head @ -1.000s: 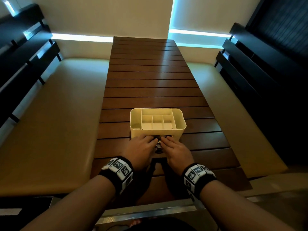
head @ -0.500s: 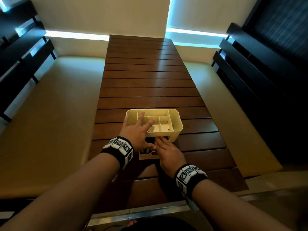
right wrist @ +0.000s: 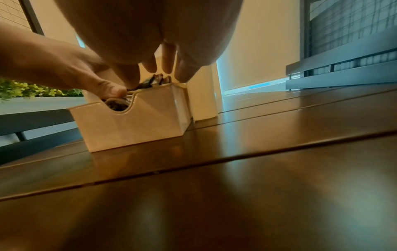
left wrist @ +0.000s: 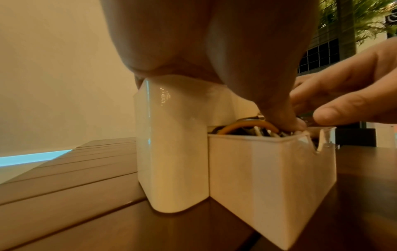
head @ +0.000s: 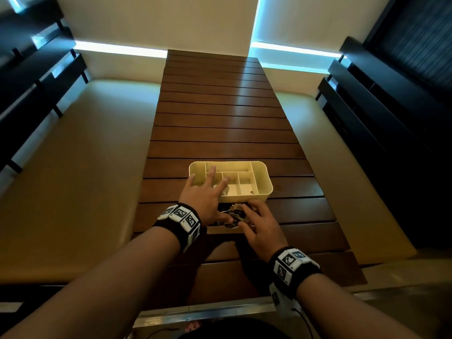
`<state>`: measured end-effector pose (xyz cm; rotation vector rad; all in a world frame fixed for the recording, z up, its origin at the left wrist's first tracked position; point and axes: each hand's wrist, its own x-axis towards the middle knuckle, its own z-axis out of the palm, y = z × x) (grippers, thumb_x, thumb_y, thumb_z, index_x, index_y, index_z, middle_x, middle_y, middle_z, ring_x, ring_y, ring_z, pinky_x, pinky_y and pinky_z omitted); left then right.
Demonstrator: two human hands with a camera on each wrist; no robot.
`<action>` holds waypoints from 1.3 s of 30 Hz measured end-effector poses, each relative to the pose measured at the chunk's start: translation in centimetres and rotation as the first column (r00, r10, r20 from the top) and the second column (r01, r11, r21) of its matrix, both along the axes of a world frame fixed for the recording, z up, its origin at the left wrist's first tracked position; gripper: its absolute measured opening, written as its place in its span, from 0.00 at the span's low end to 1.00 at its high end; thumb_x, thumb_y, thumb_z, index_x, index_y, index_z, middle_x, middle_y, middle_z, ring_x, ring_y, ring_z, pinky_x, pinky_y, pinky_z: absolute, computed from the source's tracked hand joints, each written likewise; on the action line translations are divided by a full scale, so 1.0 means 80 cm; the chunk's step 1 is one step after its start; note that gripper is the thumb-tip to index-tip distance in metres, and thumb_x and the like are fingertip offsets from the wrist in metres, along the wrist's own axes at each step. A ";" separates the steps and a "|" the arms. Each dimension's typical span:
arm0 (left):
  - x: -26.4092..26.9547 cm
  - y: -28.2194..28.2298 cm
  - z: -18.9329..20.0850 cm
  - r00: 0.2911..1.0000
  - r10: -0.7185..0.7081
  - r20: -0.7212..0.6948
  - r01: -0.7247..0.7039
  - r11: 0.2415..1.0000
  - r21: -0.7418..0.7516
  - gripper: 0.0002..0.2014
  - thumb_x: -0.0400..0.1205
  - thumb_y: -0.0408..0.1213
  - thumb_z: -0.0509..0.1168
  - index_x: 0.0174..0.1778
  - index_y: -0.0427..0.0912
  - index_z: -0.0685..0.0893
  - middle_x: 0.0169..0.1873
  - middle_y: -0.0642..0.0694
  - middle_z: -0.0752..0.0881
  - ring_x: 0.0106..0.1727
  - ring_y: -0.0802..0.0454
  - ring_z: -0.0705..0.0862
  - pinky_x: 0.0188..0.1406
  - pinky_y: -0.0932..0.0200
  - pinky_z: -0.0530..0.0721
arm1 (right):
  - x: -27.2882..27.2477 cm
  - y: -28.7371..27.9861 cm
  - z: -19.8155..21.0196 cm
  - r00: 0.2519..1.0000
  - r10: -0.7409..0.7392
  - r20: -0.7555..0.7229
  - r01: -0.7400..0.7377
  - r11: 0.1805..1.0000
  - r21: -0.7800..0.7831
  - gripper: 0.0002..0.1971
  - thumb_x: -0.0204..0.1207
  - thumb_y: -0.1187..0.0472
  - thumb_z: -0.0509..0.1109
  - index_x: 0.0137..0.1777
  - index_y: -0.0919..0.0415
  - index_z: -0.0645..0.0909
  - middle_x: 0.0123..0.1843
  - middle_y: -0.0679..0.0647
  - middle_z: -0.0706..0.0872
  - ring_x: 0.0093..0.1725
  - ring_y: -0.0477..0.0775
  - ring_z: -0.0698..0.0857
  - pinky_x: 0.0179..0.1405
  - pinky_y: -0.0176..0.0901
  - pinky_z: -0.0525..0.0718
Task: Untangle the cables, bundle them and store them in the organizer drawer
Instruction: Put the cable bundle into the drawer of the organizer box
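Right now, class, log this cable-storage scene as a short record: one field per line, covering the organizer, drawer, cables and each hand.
organizer: cream box, divided compartments, on slatted wooden table
drawer: pulled out toward the person, notch in its front wall
cables: packed in the drawer
left hand: fingers spread over the organizer top, thumb pressing the cables
right hand: fingers over the drawer

cream organizer (head: 259, 189) on the table, its drawer (right wrist: 133, 125) pulled out, stuffed with tangled cables (head: 231, 214).
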<state>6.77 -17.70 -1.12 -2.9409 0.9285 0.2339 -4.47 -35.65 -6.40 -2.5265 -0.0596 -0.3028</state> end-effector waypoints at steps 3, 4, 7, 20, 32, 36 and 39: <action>0.000 -0.001 -0.003 1.000 -0.003 0.031 0.003 1.000 -0.015 0.55 0.67 0.79 0.61 0.84 0.60 0.43 0.87 0.39 0.39 0.62 0.41 0.87 0.80 0.39 0.61 | -0.002 -0.004 -0.001 0.998 -0.034 -0.058 0.023 0.983 -0.180 0.28 0.79 0.44 0.66 0.75 0.55 0.77 0.70 0.53 0.77 0.67 0.54 0.76 0.63 0.52 0.82; -0.001 -0.001 -0.003 0.999 -0.005 0.035 0.005 1.000 -0.017 0.54 0.68 0.79 0.61 0.84 0.60 0.43 0.87 0.39 0.39 0.61 0.41 0.87 0.79 0.41 0.64 | -0.001 -0.004 0.000 0.996 -0.042 -0.079 0.020 0.968 -0.251 0.30 0.79 0.39 0.60 0.76 0.54 0.76 0.69 0.52 0.78 0.66 0.55 0.76 0.60 0.51 0.81; -0.001 -0.003 -0.002 0.999 0.002 0.040 0.000 1.000 -0.029 0.53 0.69 0.77 0.62 0.84 0.60 0.44 0.87 0.39 0.40 0.60 0.42 0.88 0.76 0.45 0.69 | 0.005 -0.004 0.006 0.992 -0.038 -0.120 -0.010 0.924 -0.381 0.31 0.79 0.35 0.52 0.76 0.50 0.75 0.68 0.51 0.77 0.64 0.56 0.75 0.55 0.50 0.76; -0.002 -0.005 0.000 0.999 0.007 0.049 -0.004 0.999 -0.042 0.53 0.70 0.75 0.65 0.84 0.56 0.47 0.87 0.36 0.43 0.56 0.42 0.89 0.64 0.47 0.80 | 0.017 0.009 0.036 0.957 -0.050 -0.287 -0.106 0.858 -0.502 0.28 0.84 0.39 0.49 0.80 0.51 0.67 0.73 0.52 0.70 0.72 0.56 0.69 0.64 0.55 0.74; -0.009 -0.005 0.004 0.999 -0.010 0.045 0.012 0.999 -0.041 0.52 0.69 0.76 0.65 0.83 0.55 0.50 0.87 0.37 0.45 0.55 0.41 0.89 0.56 0.48 0.83 | 0.019 0.009 0.033 0.953 -0.019 -0.303 -0.144 0.852 -0.504 0.25 0.86 0.45 0.54 0.80 0.52 0.67 0.75 0.51 0.69 0.73 0.57 0.67 0.62 0.56 0.74; -0.013 -0.007 -0.004 0.998 0.011 0.063 -0.008 0.999 -0.044 0.50 0.72 0.71 0.67 0.82 0.53 0.52 0.86 0.35 0.49 0.53 0.40 0.89 0.57 0.47 0.82 | 0.014 0.005 0.022 0.961 0.008 -0.276 -0.147 0.862 -0.486 0.27 0.85 0.44 0.56 0.81 0.54 0.66 0.76 0.52 0.68 0.73 0.58 0.68 0.61 0.55 0.78; -0.014 -0.010 -0.005 0.998 0.025 0.062 -0.022 0.999 -0.046 0.50 0.72 0.69 0.69 0.83 0.51 0.52 0.86 0.34 0.49 0.54 0.39 0.89 0.59 0.46 0.82 | 0.009 0.007 0.014 0.981 0.010 -0.193 -0.109 0.855 -0.507 0.27 0.81 0.45 0.63 0.77 0.56 0.72 0.72 0.54 0.73 0.66 0.59 0.74 0.53 0.53 0.83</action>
